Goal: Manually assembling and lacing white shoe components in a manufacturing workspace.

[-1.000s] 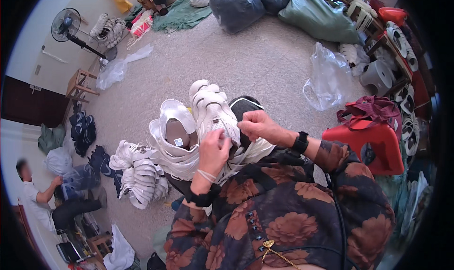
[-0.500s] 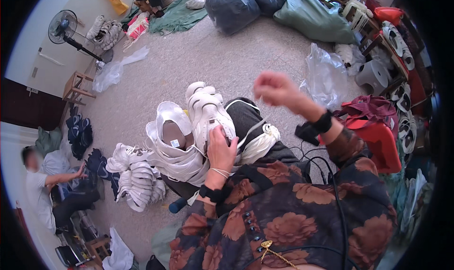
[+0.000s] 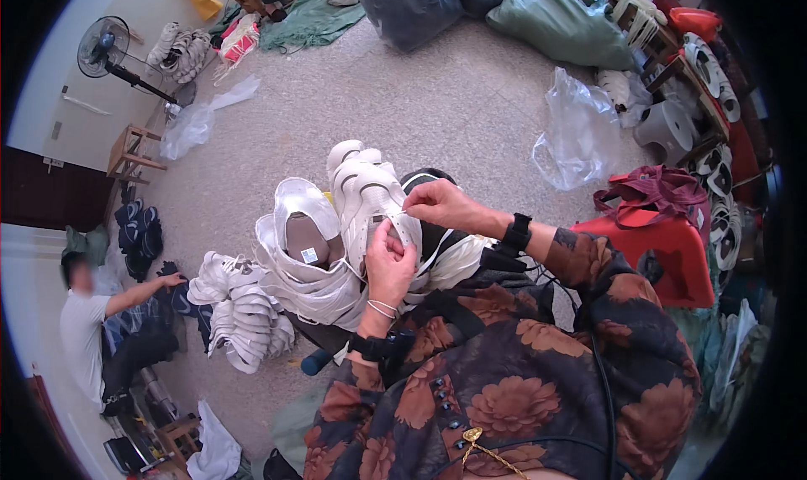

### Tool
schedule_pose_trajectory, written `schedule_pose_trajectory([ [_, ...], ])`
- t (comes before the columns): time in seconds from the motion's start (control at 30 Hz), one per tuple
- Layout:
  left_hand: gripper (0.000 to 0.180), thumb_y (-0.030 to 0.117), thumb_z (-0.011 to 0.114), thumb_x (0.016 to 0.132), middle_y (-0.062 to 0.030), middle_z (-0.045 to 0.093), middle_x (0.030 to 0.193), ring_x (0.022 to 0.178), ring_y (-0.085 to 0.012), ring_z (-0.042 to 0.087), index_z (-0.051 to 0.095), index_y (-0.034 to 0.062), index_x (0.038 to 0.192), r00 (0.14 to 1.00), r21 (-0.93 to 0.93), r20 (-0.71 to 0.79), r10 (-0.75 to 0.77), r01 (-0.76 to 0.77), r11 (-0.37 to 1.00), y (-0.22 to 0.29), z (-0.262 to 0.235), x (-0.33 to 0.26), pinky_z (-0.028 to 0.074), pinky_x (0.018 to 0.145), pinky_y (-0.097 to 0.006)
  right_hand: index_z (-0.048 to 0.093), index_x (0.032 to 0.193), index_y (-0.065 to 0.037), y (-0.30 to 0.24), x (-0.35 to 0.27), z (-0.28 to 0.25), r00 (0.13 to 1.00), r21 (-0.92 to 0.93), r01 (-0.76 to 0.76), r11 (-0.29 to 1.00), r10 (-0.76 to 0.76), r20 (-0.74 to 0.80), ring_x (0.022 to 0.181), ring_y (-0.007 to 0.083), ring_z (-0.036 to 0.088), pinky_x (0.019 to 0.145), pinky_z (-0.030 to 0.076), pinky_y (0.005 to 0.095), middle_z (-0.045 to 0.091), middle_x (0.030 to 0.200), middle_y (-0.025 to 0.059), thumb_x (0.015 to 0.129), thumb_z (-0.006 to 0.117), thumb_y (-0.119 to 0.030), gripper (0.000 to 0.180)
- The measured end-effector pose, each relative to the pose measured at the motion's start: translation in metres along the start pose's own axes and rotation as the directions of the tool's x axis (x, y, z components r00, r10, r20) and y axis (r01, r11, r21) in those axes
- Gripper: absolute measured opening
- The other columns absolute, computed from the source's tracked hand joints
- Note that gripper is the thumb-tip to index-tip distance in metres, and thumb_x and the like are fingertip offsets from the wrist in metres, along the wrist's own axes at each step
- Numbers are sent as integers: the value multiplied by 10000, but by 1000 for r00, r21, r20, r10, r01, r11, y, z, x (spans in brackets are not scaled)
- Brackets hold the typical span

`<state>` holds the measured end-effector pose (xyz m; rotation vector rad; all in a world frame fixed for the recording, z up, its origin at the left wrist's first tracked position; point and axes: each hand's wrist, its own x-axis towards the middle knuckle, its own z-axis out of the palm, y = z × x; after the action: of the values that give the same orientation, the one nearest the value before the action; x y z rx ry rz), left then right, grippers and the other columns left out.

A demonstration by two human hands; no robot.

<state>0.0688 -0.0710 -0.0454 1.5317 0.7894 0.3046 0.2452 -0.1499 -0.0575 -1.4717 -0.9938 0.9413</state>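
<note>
On my lap lies a stack of white shoe uppers (image 3: pixel 363 177), nested into each other. My left hand (image 3: pixel 391 261) grips the nearest upper at its throat, fingers curled over the eyelet edge. My right hand (image 3: pixel 441 206) is in a pinch at the right edge of that same upper, with a thin white shoelace between thumb and finger. A bundle of white shoelaces (image 3: pixel 462 260) rests on my thigh below the right wrist. Left of the stack sits a second group of white uppers (image 3: pixel 311 291), the front one gaping and showing a brown lining.
More white uppers (image 3: pixel 244 312) lie on the floor to the left. A person (image 3: pixel 88 333) sits beyond, reaching to dark blue uppers (image 3: pixel 172 291). A red stool (image 3: pixel 660 253) stands at my right, a clear plastic bag (image 3: pixel 576 131) past it. Stuffed sacks (image 3: pixel 555 22) and a fan (image 3: pixel 105 47) stand farther off.
My right hand has come down and left from the air to the upper beside my left hand. The left hand stays on the upper. The person at left has stretched an arm toward the blue uppers.
</note>
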Motion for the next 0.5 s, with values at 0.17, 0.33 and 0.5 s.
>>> schedule_pose_trajectory([
  [0.17, 569, -17, 652, 871, -16, 576, 770, 585, -71, 605, 433, -67, 1394, 992, 130, 10, 129, -129, 983, -18, -1, 4, 550, 497, -229, 676, 916, 21, -12, 9, 0, 999, -258, 39, 965, -30, 41, 742, 158, 613, 691, 500, 313, 649, 773, 68, 871, 635, -97, 133],
  [0.33, 553, -13, 667, 865, -10, 586, 742, 578, -70, 603, 471, -74, 1379, 991, 96, 2, 133, -133, 986, -21, -4, 3, 531, 500, -224, 632, 843, 5, -26, 19, -1, 930, -541, 366, 757, -323, 177, 756, 312, 645, 678, 506, 396, 621, 799, 145, 834, 632, -84, 90],
  [0.5, 505, -13, 677, 863, 0, 595, 733, 564, -65, 597, 524, -71, 1341, 996, -36, 20, 82, -81, 996, -11, -6, 0, 500, 500, -210, 585, 844, -8, -42, 21, 5, 918, -712, 396, 579, -234, 320, 787, 366, 637, 673, 487, 471, 592, 840, 154, 855, 608, -92, 87],
])
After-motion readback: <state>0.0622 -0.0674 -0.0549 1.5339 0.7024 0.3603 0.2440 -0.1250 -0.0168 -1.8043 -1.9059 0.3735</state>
